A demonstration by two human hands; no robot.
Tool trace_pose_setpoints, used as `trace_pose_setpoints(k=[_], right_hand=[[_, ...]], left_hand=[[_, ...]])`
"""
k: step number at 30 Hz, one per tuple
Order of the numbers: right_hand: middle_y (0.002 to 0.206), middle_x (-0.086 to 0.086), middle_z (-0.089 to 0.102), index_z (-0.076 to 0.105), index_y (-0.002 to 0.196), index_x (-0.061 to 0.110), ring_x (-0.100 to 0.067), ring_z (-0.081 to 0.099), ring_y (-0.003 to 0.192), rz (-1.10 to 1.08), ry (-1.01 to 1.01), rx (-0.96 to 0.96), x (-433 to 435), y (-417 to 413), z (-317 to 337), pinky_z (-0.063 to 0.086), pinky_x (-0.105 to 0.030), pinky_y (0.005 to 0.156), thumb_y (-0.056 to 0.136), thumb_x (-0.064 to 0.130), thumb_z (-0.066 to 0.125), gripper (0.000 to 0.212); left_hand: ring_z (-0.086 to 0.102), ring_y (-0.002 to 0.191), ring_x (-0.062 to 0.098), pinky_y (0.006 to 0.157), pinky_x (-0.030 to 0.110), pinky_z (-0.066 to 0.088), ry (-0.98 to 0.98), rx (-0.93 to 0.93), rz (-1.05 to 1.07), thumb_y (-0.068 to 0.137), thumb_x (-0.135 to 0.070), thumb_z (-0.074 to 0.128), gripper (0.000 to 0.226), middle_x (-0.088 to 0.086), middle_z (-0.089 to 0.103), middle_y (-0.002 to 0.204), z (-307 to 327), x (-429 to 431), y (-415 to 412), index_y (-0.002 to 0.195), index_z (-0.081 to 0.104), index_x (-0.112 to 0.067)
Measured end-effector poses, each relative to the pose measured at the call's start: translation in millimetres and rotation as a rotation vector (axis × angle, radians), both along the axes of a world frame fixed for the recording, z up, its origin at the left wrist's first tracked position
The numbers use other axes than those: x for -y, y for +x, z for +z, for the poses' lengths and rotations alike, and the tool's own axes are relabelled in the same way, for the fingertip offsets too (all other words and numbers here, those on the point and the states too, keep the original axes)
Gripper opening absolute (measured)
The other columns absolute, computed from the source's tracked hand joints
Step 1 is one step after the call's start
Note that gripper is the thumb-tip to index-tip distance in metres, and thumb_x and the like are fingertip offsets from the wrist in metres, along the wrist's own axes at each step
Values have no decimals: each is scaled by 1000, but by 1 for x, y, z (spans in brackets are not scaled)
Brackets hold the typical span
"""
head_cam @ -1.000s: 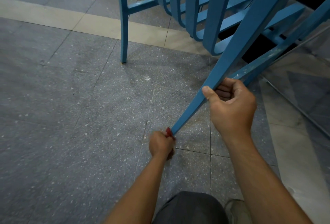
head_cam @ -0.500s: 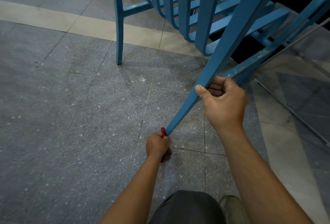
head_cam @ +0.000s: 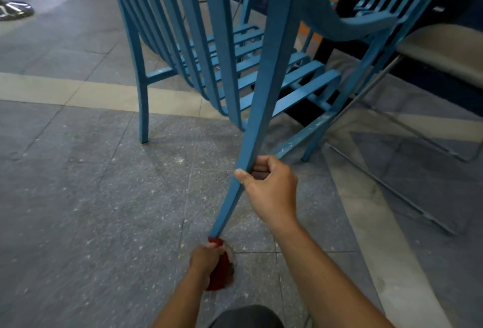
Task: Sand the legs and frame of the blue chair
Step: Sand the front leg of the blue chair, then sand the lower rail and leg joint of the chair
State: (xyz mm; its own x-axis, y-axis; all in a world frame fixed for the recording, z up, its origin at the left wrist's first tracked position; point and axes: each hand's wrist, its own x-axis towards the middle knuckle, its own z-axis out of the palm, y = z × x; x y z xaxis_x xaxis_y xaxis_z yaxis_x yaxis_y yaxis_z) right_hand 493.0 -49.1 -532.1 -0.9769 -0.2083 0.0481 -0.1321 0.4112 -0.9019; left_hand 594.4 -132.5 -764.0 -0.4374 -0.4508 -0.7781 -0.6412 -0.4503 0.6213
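The blue chair [head_cam: 235,71] stands tilted on the grey tiled floor [head_cam: 78,197], one leg [head_cam: 264,87] raised toward the viewer. The leg's long axis slants from its near tip up and away to the far right. The right hand [head_cam: 271,186] grips the leg partway along. The left hand [head_cam: 206,257], nearer, clutches a red pad [head_cam: 220,272] at the leg's tip.

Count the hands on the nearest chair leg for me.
2. The right hand grips the chair leg partway up; the left hand holds a red sanding pad against its lower end.
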Motion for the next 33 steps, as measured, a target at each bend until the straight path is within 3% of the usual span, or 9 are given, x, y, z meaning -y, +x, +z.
trace_pose_setpoints(k=[3,6,11,15,20,23,28,31,33], right_hand=[[88,16,76,74,101,24,4,72,82,4,8,1,5,11,0,57,-9,68,84,25,91,24],[90,15,77,76,101,24,3,72,82,-16,-10,6,14,24,1,59,-13,70,83,24,91,24],[94,14,78,75,102,26,0,73,86,-30,-27,23,38,48,3,64,-24,77,83,28,91,24],[97,13,77,74,103,29,1,69,86,-4,4,-3,64,67,7,53,-9,73,84,31,89,25],[117,19,69,66,130,33,-1,64,103,375,58,163,69,69,15,46,-9,78,74,49,93,64],[147,14,62,58,145,41,-8,59,127,547,113,210,49,48,28,49,-24,97,75,52,91,78],[131,16,67,66,132,39,-6,64,116,-59,-34,30,-12,-40,57,55,-28,93,89,47,81,46],[139,9,66,62,137,30,-14,65,123,-303,1,-20,-40,-93,62,52,-35,101,90,46,81,53],[143,5,64,59,142,25,-19,62,129,-359,80,-41,-48,-115,59,47,-35,104,90,46,81,61]], left_hand=[[78,75,39,68,44,63,91,-39,40,91,-19,81,20,25,78,87,22,-2,6,108,74,-10],[72,56,38,53,42,58,112,-140,161,84,-31,88,25,31,76,77,56,5,19,91,75,-11],[73,48,30,37,36,54,-406,-239,174,79,-44,91,31,7,78,69,103,20,30,95,69,-30],[69,42,24,31,30,47,-583,-86,213,81,-27,88,28,1,74,72,112,30,28,91,62,-29],[73,54,30,49,48,63,-692,59,325,81,-35,82,28,3,75,77,101,55,36,94,61,-22],[75,74,33,70,54,65,-752,64,374,78,-48,86,42,6,77,88,94,61,39,100,59,-25],[74,85,33,80,53,63,-778,21,502,81,-47,87,45,6,76,100,87,61,28,104,51,-33],[76,83,34,77,56,65,-687,18,570,78,-50,88,49,6,77,99,87,57,22,105,50,-34],[77,72,33,63,55,66,-609,16,611,73,-57,89,54,5,78,91,88,53,18,104,52,-33]])
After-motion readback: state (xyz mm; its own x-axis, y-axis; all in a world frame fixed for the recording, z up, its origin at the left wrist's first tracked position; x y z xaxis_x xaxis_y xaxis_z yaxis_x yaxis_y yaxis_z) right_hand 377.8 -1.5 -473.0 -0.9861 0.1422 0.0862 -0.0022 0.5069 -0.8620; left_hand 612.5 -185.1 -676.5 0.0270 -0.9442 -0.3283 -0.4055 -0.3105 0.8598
